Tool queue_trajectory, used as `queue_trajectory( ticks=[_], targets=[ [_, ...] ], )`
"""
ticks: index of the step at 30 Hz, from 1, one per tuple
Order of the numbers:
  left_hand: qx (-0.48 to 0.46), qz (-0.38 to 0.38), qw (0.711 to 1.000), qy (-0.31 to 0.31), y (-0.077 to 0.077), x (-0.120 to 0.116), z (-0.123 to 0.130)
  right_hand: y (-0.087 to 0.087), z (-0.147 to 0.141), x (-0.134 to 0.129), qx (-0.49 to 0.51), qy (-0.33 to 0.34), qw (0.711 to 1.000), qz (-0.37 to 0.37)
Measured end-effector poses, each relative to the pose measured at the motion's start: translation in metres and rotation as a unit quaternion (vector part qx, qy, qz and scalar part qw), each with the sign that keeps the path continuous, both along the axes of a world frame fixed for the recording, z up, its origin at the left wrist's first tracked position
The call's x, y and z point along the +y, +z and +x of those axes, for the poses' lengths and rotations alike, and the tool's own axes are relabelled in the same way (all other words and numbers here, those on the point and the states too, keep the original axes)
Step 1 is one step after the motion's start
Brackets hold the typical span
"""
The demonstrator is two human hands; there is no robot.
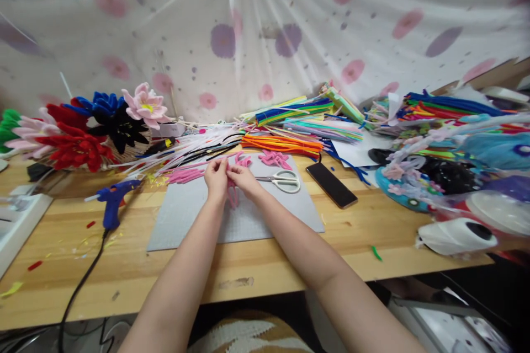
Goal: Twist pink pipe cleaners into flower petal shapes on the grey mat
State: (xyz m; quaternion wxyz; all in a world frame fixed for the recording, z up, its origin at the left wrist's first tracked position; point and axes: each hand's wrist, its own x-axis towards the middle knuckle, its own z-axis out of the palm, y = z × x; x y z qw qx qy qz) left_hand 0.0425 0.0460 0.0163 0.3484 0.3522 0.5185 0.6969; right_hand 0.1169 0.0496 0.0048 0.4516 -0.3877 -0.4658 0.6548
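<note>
My left hand [216,175] and my right hand [242,177] meet above the grey cutting mat [182,220]. Between their pinched fingers is a pink pipe cleaner [233,197], its looped part hanging below them. Just left of my left hand lies a bundle of straight pink pipe cleaners [186,175]. Bent pink petal shapes [275,159] rest at the mat's far edge, with another pink piece [243,160] right behind my fingers. Scissors with pale handles [286,181] lie to the right of my right hand. My fingers cover part of the held piece.
A blue glue gun [112,201] with a black cord stands at left, near fuzzy flowers [89,140]. A phone [332,184] lies right of the mat. Pipe cleaner bundles [281,144] line the back. A white roll [455,236] and bagged items crowd the right.
</note>
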Motion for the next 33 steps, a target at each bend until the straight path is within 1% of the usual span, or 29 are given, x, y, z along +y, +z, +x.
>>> queue_trajectory(
  ticks=[2, 4, 5, 7, 9, 10, 14, 17, 19, 22, 26, 30, 33],
  targets=[
    [-0.031, -0.025, 0.999, -0.028, 0.0, 0.0, 0.002, -0.004, 0.001, 0.005, 0.01, -0.014, 1.0, -0.005],
    [-0.064, -0.056, 0.995, -0.05, 0.0, -0.003, 0.002, -0.006, 0.003, 0.007, 0.01, -0.005, 1.0, -0.011],
    [-0.079, -0.071, 0.993, -0.057, 0.0, -0.004, 0.002, -0.006, 0.004, 0.006, 0.009, 0.009, 1.0, -0.017],
    [-0.1, -0.099, 0.988, -0.057, 0.001, -0.008, -0.001, -0.004, 0.006, 0.002, 0.01, 0.061, 0.998, -0.03],
    [-0.103, -0.12, 0.987, -0.04, 0.002, -0.012, -0.003, -0.003, 0.007, -0.003, 0.02, 0.124, 0.991, -0.043],
    [-0.101, -0.12, 0.987, -0.028, 0.003, -0.013, -0.004, -0.003, 0.006, -0.006, 0.028, 0.139, 0.989, -0.048],
    [-0.102, -0.126, 0.986, 0.04, 0.002, -0.016, -0.004, -0.007, 0.003, -0.017, 0.032, 0.167, 0.982, -0.083],
    [-0.115, -0.141, 0.981, 0.073, 0.001, -0.018, -0.001, -0.011, 0.004, -0.025, 0.031, 0.18, 0.979, -0.089],
    [-0.122, -0.132, 0.98, 0.086, 0.0, -0.019, 0.0, -0.012, 0.006, -0.03, 0.027, 0.174, 0.981, -0.082],
    [-0.136, -0.092, 0.98, 0.109, -0.001, -0.019, 0.0, -0.013, 0.008, -0.036, 0.001, 0.164, 0.984, -0.074],
    [-0.134, -0.052, 0.98, 0.139, -0.006, -0.018, 0.0, -0.011, 0.007, -0.038, -0.038, 0.171, 0.982, -0.071],
    [-0.126, -0.057, 0.981, 0.136, -0.007, -0.016, 0.002, -0.007, 0.009, -0.035, -0.047, 0.186, 0.978, -0.079],
    [-0.119, -0.062, 0.984, 0.12, 0.0, -0.013, -0.003, -0.006, 0.012, -0.034, -0.037, 0.197, 0.977, -0.069]
  ],
)
